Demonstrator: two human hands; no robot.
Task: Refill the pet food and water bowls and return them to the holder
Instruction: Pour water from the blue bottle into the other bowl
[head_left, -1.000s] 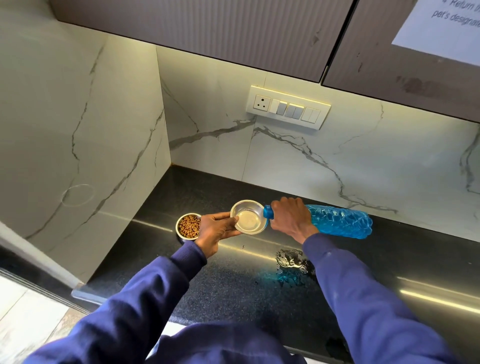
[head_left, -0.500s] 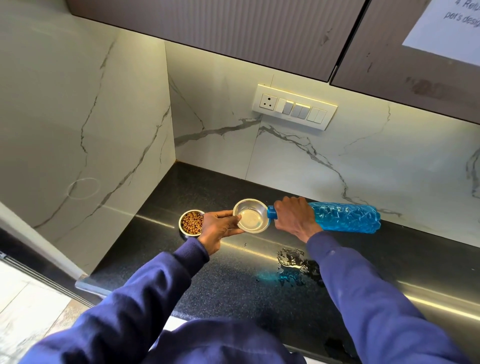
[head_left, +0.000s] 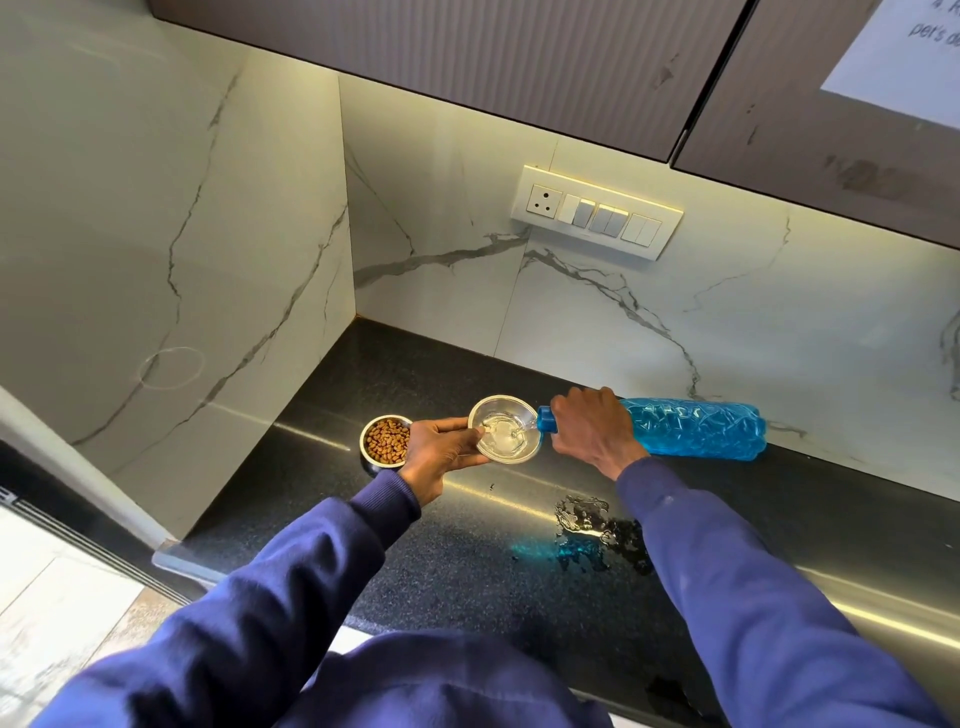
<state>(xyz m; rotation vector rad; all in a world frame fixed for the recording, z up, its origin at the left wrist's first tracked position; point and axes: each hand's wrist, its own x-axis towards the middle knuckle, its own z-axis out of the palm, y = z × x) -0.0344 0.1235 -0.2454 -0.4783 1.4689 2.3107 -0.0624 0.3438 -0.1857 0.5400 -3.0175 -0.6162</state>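
Note:
My left hand (head_left: 439, 451) grips the near-left rim of a small steel water bowl (head_left: 506, 434), held just above the black counter (head_left: 415, 551). My right hand (head_left: 592, 434) holds a blue plastic water bottle (head_left: 696, 428) by its neck, tipped sideways with its mouth over the bowl's right rim. Water runs into the bowl, which holds a shallow pool. A second steel bowl filled with brown pet food (head_left: 385, 440) stands on the counter just left of my left hand. No holder is in view.
A puddle of spilled water (head_left: 592, 525) lies on the counter below my right forearm. Marble walls close the counter at the back and left. A switch panel (head_left: 595, 212) sits on the back wall, with dark cabinets overhead. Tiled floor shows at lower left.
The bottle has tipped a little further and water now flows into the bowl, which was nearly dry before. Both hands have kept their grips in the same place.

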